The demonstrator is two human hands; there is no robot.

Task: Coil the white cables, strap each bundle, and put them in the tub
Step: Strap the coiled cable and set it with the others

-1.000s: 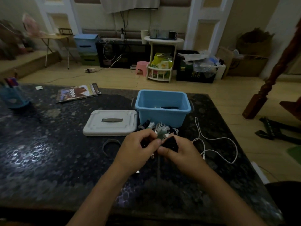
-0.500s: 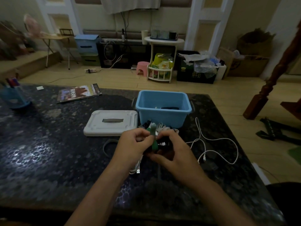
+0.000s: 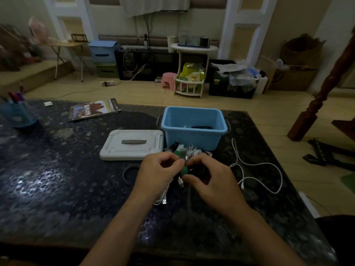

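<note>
My left hand (image 3: pixel 159 170) and my right hand (image 3: pixel 213 181) meet over a coiled cable bundle just in front of the blue tub (image 3: pixel 194 129). Both pinch a green strap (image 3: pixel 183 162) that wraps the bundle, its upper end sticking up between my fingertips. White cable ends with plugs (image 3: pixel 164 198) hang out below my left hand. More white cable coils (image 3: pixel 194 150) lie against the tub's front wall. A loose white cable (image 3: pixel 255 169) sprawls on the table to the right. Something dark lies inside the tub.
The tub's white lid (image 3: pixel 132 144) lies flat left of the tub. A grey strap loop (image 3: pixel 128 172) lies on the dark table (image 3: pixel 57 179) near my left hand. A magazine (image 3: pixel 94 109) and a blue pen holder (image 3: pixel 17 114) sit farther left.
The green strap has been drawn around the bundle and now stands up between my fingertips. My hands have shifted slightly and white plug ends now dangle below my left hand.
</note>
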